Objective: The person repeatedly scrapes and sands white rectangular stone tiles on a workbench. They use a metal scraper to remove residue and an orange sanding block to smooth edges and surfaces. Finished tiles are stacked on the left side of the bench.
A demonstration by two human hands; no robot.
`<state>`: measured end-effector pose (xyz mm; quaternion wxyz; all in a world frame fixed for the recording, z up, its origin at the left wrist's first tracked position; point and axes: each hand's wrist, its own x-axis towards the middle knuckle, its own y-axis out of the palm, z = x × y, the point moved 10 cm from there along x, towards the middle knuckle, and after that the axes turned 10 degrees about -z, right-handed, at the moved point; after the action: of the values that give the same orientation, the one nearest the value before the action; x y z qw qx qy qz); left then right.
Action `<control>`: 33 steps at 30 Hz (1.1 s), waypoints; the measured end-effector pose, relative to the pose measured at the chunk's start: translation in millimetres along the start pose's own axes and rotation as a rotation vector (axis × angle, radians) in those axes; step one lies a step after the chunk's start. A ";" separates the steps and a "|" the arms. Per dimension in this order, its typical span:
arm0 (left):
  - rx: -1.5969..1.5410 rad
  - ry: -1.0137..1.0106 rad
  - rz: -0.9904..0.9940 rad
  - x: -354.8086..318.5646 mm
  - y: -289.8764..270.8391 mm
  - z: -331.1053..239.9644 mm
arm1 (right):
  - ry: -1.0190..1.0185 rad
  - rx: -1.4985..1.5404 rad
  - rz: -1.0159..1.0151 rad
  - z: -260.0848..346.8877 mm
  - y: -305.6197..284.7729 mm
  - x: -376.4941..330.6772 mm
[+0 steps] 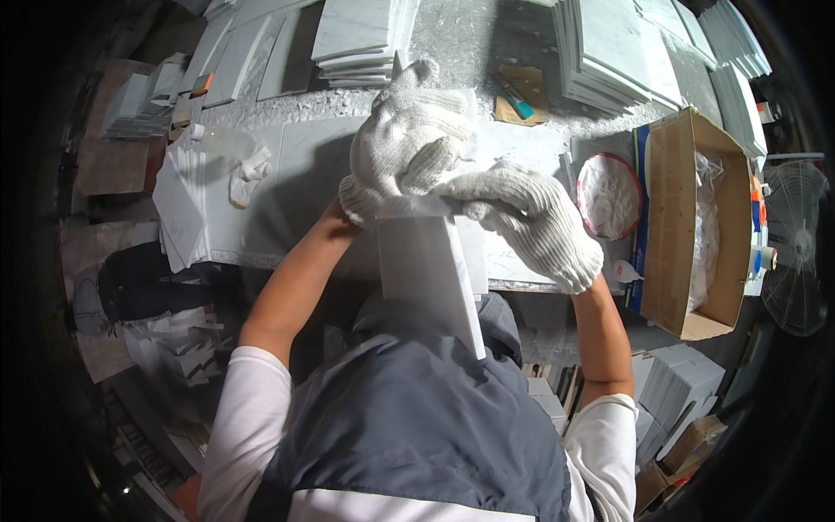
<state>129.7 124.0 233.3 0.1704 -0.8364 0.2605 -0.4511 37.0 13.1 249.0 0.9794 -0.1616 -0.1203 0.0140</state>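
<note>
My left hand (404,143), in a white knitted glove, is closed round the far part of a long white marble tile (426,261). The tile is tilted, with its near end sloping down toward my apron. My right hand (535,222), gloved likewise, is closed, its fingertips pinched at the tile's edge beside my left hand. A pale, blurred strip (409,206) lies across the tile between the hands; its kind cannot be told. Under both hands is a white marble work surface (322,148).
Stacks of marble tiles (604,52) stand at the back. To the right are a round tub of white powder (609,198), an open cardboard box (657,226) and a fan (796,248). A teal cutter (515,97) lies on cardboard behind. Leaning tiles (183,204) and a clear bottle (222,142) are left.
</note>
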 end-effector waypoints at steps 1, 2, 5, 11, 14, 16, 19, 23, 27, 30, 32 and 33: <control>0.044 0.082 0.060 1.1 2.3 -6.8 | -0.018 -0.023 0.005 1.4 -0.1 -1.8; 0.050 0.095 0.048 2.4 2.9 -9.9 | -0.070 -0.017 -0.018 6.4 -2.6 -2.9; -0.008 -0.002 -0.097 4.4 -4.6 -7.1 | -0.044 0.034 -0.012 2.7 0.0 -7.0; -0.017 -0.100 -0.044 -1.5 5.2 5.3 | 0.073 0.135 -0.056 -7.3 3.9 -13.6; -0.317 -0.339 -0.108 -6.3 3.0 23.5 | 0.089 0.094 -0.060 -7.8 4.8 -17.0; -0.456 -0.468 -0.087 -11.3 7.5 27.9 | 0.071 0.076 -0.069 -5.5 3.1 -17.7; -0.133 -0.158 -0.062 -0.4 -1.2 0.5 | 0.172 0.111 -0.052 -11.9 4.3 -20.5; -0.022 -0.030 -0.091 4.0 -6.5 -15.2 | 0.390 0.176 -0.050 -23.8 8.9 -32.3; 0.100 -0.004 -0.116 5.2 -6.6 -20.1 | 0.494 0.298 -0.070 -27.9 16.3 -42.3; 0.102 -0.008 -0.124 6.2 -5.8 -21.2 | 0.366 0.161 -0.085 -23.6 12.7 -37.2; 0.104 -0.006 -0.127 7.5 -5.8 -21.2 | 0.195 0.109 -0.117 -11.5 7.2 -31.7; 0.110 -0.008 -0.129 8.2 -6.1 -20.6 | 0.167 0.130 -0.105 -9.2 7.5 -31.4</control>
<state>117.8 123.0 252.9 0.1878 -0.8425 0.1804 -0.4716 8.8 15.2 230.9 0.9938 -0.0918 -0.0454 -0.0432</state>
